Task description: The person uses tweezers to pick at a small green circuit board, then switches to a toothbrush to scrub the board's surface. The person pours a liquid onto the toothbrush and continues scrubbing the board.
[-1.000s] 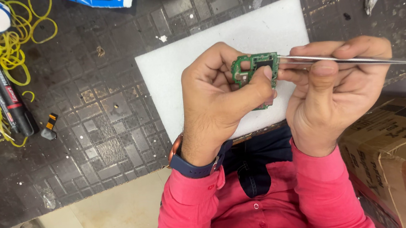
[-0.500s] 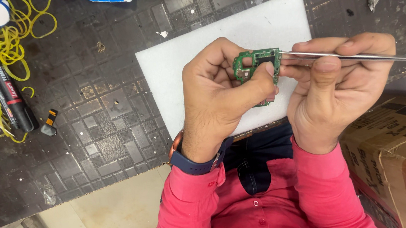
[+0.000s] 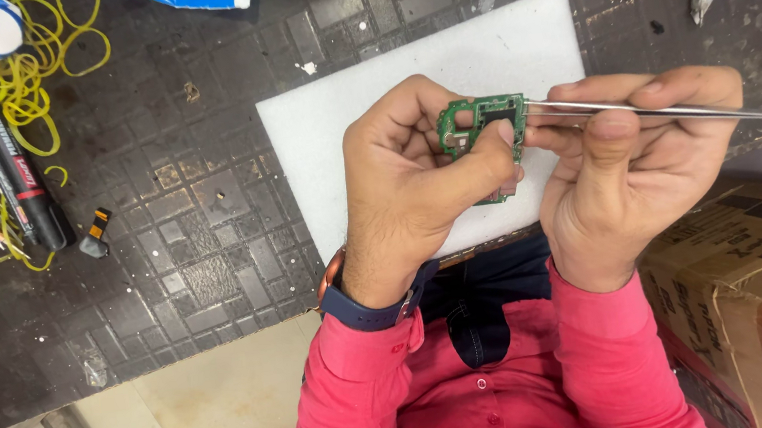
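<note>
**benchrat:** Since we've got the small green circuit board (image 3: 482, 128) pinched in the left hand (image 3: 415, 182), thumb across the face and fingers curled shut behind it, up in the air over the white foam pad (image 3: 364, 140), my worry is the grip. We're only holding it by the lower part. One hard poke and it could pivot or pop out, I reckon.

**solderjoe:** Agreed. The right hand (image 3: 622, 170) is closed around the metal tweezers (image 3: 662, 109), and the tips sit right at the board's upper right edge, touching or nearly so; we can't tell which from this angle. If we push sideways there, we figure the tips could skid across the board and scratch a trace or knock off a tiny part.

**benchrat:** At least the pad is underneath, so a drop probably lands soft. If it bounces off onto the dark gridded mat (image 3: 192, 215) though, anything loose would be lost in those squares.

**solderjoe:** Also our thumb covers a good chunk of the board, so we can't see what's under it. Squeezing harder to steady things could flex it.

**benchrat:** And the clutter: yellow rubber bands (image 3: 19, 92) and screwdrivers (image 3: 13, 168) on the left, a cardboard box (image 3: 756, 278) by the right elbow. Well apart from the hands, so probably not the problem.
</note>
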